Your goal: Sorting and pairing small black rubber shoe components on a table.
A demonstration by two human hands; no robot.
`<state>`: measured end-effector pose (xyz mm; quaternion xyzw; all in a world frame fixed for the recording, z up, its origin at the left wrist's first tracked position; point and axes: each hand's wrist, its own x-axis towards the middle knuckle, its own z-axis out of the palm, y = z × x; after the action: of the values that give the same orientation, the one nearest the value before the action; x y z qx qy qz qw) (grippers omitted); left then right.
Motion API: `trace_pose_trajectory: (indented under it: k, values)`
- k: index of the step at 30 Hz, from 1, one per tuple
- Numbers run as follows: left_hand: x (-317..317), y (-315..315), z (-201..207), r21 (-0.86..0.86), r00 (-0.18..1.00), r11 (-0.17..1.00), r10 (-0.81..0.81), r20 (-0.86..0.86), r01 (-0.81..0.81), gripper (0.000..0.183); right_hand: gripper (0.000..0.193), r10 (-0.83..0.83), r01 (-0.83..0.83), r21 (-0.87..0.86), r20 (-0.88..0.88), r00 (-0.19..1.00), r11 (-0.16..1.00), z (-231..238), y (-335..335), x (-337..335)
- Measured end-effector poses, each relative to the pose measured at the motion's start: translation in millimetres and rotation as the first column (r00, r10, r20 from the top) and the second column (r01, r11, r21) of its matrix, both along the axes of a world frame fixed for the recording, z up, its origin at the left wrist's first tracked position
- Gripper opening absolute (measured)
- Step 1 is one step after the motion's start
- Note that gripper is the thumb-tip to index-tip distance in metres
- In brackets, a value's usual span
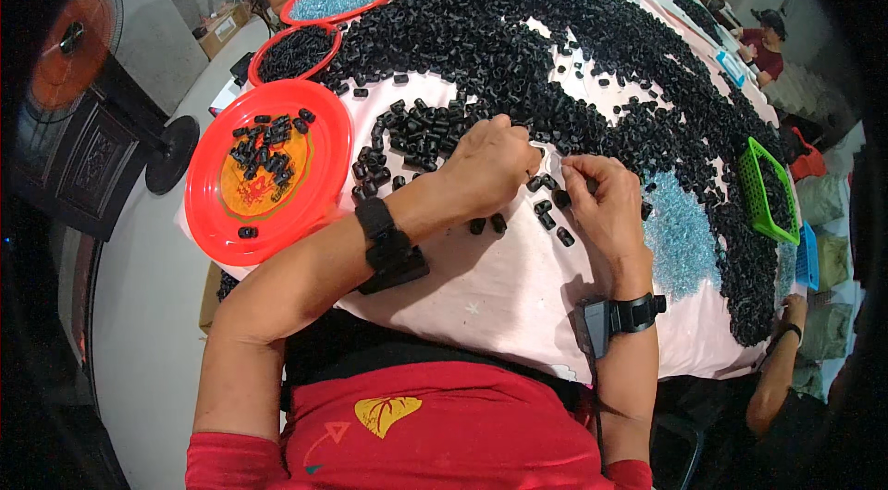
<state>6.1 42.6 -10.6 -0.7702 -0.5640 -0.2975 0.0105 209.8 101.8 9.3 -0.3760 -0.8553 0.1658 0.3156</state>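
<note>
Curling fingers of left hand (492,166) and right hand (608,208) inward, near each other; can't tell what's pinched. Likely mid-handling small pieces; probably calls for steady fingertip alignment. Got loose black parts (565,236) between, pale-blue pieces (680,235) rightward, red plate (220,223) leftward.

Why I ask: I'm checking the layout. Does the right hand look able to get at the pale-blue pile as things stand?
Probably yes: the pale-blue pile lies just right of the right hand, with little more than a black piece between them.
</note>
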Motion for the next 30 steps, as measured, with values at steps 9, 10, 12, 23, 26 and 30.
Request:
trace_pose_trajectory:
  k: [9, 10, 12, 23, 26, 30]
  values:
    - [5, -39, 12, -0.202, 0.985, 0.97, -0.107, 0.139, 0.134, 0.016, 0.014, -0.032, 0.031, -0.03, -0.031, 0.999, 0.999, 17, -8, 8]
    - [4, -46, 12, -0.153, 0.984, 0.981, -0.094, 0.154, 0.117, 0.017, 0.014, -0.091, 0.091, -0.009, 0.062, 0.994, 0.996, 23, -7, 13]
    - [-3, -60, 14, -0.1, 0.982, 0.99, -0.083, 0.17, 0.101, 0.019, 0.016, -0.189, 0.193, -0.001, 0.197, 0.962, 0.981, 36, -8, 22]
    - [-23, -84, 13, -0.158, 0.958, 0.985, -0.027, 0.284, 0.074, 0.019, 0.022, 0.016, 0.065, -0.232, 0.33, 0.944, 0.971, 37, -7, 31]
    - [-22, -83, 12, -0.129, 0.954, 0.989, -0.026, 0.298, 0.067, 0.019, 0.022, 0.039, 0.047, -0.255, 0.322, 0.946, 0.966, 34, -7, 28]
    - [-23, -83, 9, -0.139, 0.946, 0.989, -0.001, 0.324, 0.048, 0.019, 0.023, 0.053, 0.008, -0.226, 0.262, 0.964, 0.974, 26, -6, 25]
